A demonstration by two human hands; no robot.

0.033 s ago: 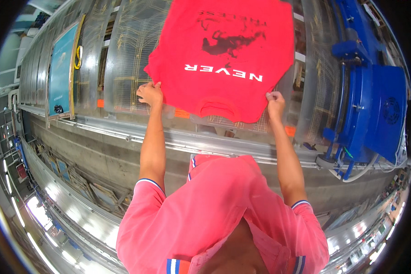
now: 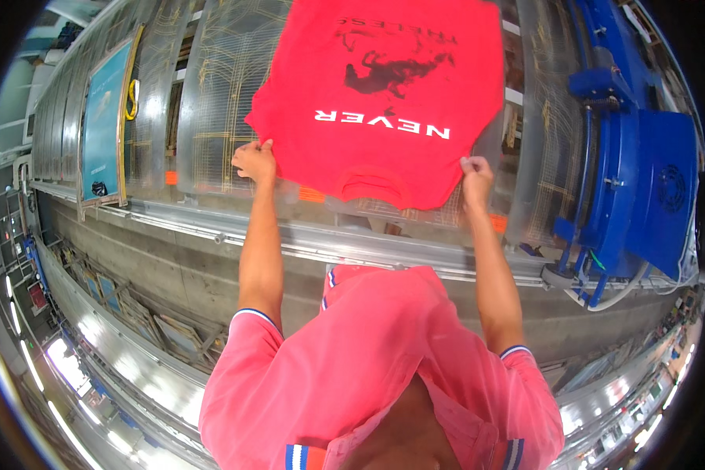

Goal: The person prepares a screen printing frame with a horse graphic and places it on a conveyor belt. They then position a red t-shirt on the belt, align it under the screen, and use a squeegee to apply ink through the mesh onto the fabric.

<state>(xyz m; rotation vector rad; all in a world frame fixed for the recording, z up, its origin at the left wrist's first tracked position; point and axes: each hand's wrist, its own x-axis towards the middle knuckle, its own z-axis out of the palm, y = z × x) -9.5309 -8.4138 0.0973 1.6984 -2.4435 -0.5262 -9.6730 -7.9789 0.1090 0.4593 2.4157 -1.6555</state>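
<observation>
A red T-shirt (image 2: 415, 164) lies spread face up on a clear plate, its collar toward me. White lettering and a dark smudged picture are printed on its front, upside down from where I stand. My left hand (image 2: 256, 160) pinches the shirt's edge at the near left. At the near right, my right hand (image 2: 476, 182) is closed on the opposite edge, thumb uppermost. Between my hands the fabric lies mostly flat. The shirt's far end runs out of view at the top.
To the left, a blue-green screen frame (image 2: 106, 117) lies over the clear plates, with a yellow looped object (image 2: 132, 100) beside it. A blue machine (image 2: 642, 180) stands at the right. A metal rail (image 2: 188, 222) runs along the table's near edge.
My left hand and the shirt's left edge have shifted very slightly to the left. My right hand has moved barely to the right, and both grips stay the same.
</observation>
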